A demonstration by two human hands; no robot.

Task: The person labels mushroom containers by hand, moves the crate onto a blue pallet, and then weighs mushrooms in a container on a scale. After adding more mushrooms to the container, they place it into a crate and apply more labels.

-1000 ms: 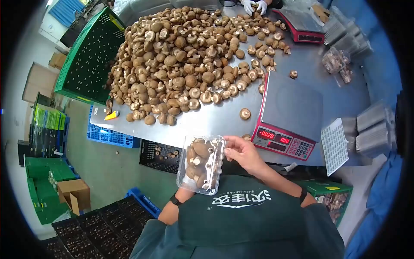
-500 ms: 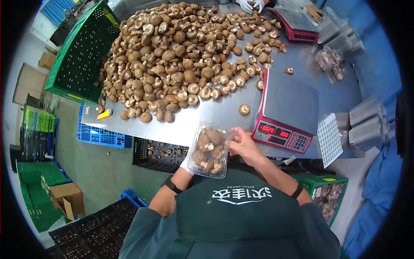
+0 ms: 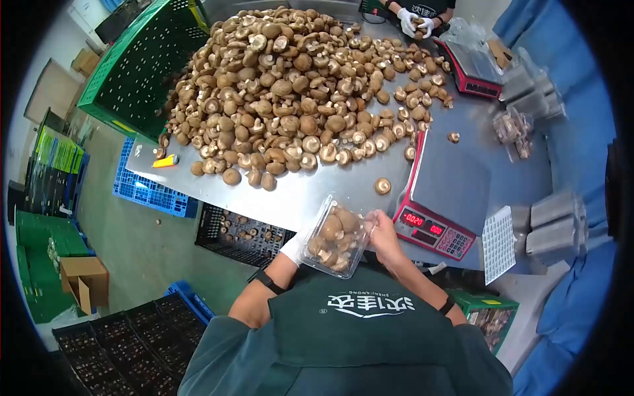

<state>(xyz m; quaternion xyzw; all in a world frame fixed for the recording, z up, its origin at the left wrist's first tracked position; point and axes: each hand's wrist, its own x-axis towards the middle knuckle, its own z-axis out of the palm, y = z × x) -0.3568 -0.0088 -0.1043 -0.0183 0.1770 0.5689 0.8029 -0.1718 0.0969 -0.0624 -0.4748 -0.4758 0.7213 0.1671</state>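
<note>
A clear plastic box (image 3: 337,237) full of brown mushrooms is held in front of my chest, slightly tilted. My left hand (image 3: 295,249), in a white glove, grips its left side; the box partly hides the fingers. At its upper right edge my bare right hand (image 3: 383,232) is closed on the box's clear plastic. Beyond the box, a single mushroom (image 3: 382,185) lies on the metal table (image 3: 264,203). A large heap of mushrooms (image 3: 284,99) spreads behind it. Right of my right hand stands a red scale (image 3: 439,198) with lit digits.
A green crate (image 3: 142,72) leans at the heap's left, near a yellow tool (image 3: 165,161). A label sheet (image 3: 498,245), stacked empty boxes (image 3: 555,224) and a second scale (image 3: 470,69) are on the right. Across the table, a co-worker's gloved hands (image 3: 416,24) hold mushrooms.
The view has shifted. The box is turned a little clockwise, both hands still on it. More of the co-worker shows, with mushrooms now visible in the gloved hands.
</note>
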